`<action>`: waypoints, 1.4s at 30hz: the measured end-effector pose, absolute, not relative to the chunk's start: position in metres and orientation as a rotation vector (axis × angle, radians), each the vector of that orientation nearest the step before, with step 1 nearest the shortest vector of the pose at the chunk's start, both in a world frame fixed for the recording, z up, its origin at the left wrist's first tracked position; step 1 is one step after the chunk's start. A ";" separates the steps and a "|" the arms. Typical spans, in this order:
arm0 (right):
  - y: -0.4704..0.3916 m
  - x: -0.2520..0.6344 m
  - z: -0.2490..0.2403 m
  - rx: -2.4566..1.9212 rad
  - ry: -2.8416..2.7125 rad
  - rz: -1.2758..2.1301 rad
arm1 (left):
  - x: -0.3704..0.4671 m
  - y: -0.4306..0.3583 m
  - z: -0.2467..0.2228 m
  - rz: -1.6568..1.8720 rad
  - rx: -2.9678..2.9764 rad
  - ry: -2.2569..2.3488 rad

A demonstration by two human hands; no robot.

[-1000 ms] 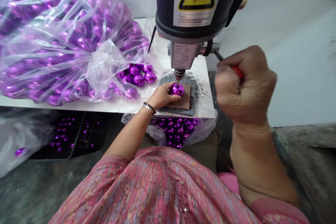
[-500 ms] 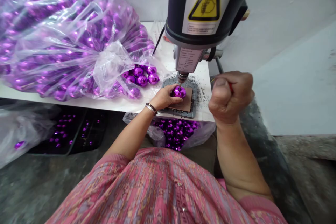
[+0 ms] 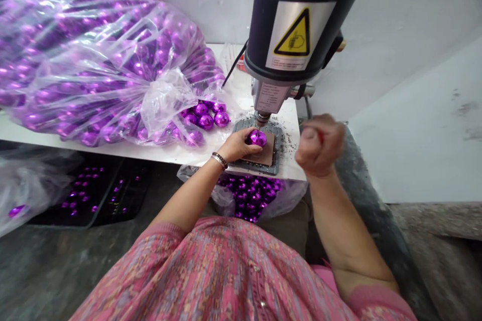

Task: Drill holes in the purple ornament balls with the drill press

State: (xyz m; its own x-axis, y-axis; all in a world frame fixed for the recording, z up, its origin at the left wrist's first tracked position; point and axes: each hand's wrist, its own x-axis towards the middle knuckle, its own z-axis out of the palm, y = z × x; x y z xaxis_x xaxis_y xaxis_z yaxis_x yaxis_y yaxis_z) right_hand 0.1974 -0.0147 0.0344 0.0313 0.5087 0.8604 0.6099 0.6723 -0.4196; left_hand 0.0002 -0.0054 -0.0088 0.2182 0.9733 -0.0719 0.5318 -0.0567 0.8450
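Observation:
My left hand (image 3: pixel 237 146) is closed around a shiny purple faceted ball (image 3: pixel 258 138), thumb in front and fingers behind. The ball rests on a brown square board (image 3: pixel 266 154), which lies on the grey base plate (image 3: pixel 244 124) of a drill press (image 3: pixel 259 20). Right above the ball is the chuck (image 3: pixel 262 118), its thin bit reaching the ball's top; whether it has entered is too small to tell. My right hand (image 3: pixel 320 145), slightly blurred, is wrapped round the end of the drill press lever (image 3: pixel 309 108); a bit of red shows between the fingers.
A big clear plastic bag (image 3: pixel 94 60) full of purple balls covers the left of the white table (image 3: pixel 113 149). Several loose balls (image 3: pixel 206 121) lie by its mouth. Dark shavings surround the base. An open bag of balls (image 3: pixel 256 195) hangs below the table edge; dark crates (image 3: pixel 81 195) stand lower left.
My right hand has moved lower and slightly left with the lever. My left hand keeps the ball in place under the bit. The view has shifted, showing more of the drill press's top.

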 end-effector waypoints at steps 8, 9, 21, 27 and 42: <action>0.010 0.191 0.141 -1.007 -1.419 0.223 | -0.006 -0.029 -0.008 0.750 1.781 1.413; 0.013 0.191 0.141 -0.998 -1.411 0.231 | -0.009 -0.035 -0.008 0.748 1.794 1.405; 0.014 0.191 0.132 -0.840 -1.354 0.289 | -0.033 -0.056 -0.003 0.547 1.862 1.324; 0.000 0.187 0.134 -0.893 -1.361 0.325 | -0.062 0.009 0.011 0.649 1.853 2.084; -0.015 0.185 0.124 -0.987 -1.377 0.226 | -0.070 0.049 -0.026 0.718 1.714 1.812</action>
